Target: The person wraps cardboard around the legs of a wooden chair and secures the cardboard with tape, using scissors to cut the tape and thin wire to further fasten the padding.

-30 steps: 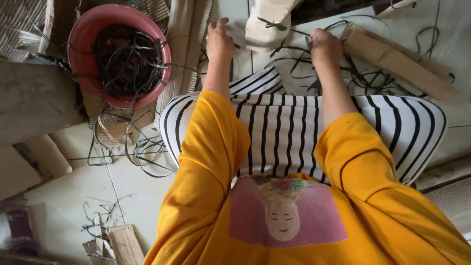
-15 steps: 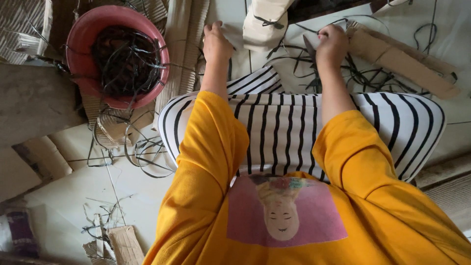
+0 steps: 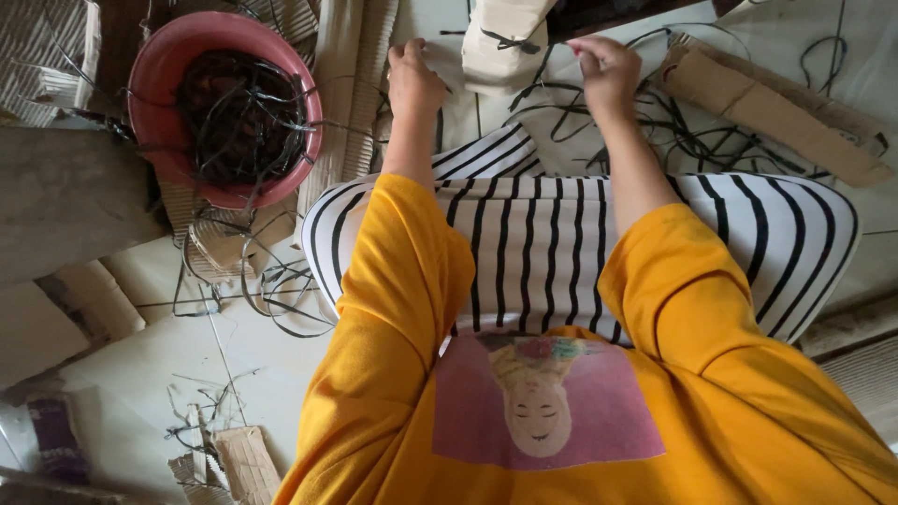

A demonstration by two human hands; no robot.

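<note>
Left hand (image 3: 414,77) closed on pale cardboard sheet (image 3: 486,47) edge — right hand (image 3: 606,67) pinches a thin dark strip (image 3: 552,89); red basin (image 3: 224,105) of strips sits left.

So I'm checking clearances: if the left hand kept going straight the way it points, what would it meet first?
Probably the pale cardboard piece just beyond the left hand; the fingertips look on or near its edge, though depth is unclear.

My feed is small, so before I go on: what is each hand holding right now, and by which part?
The left hand grips the left edge of the pale sheet. The right hand pinches something thin, likely a dark strip, but that grip cannot be told for sure.
</note>
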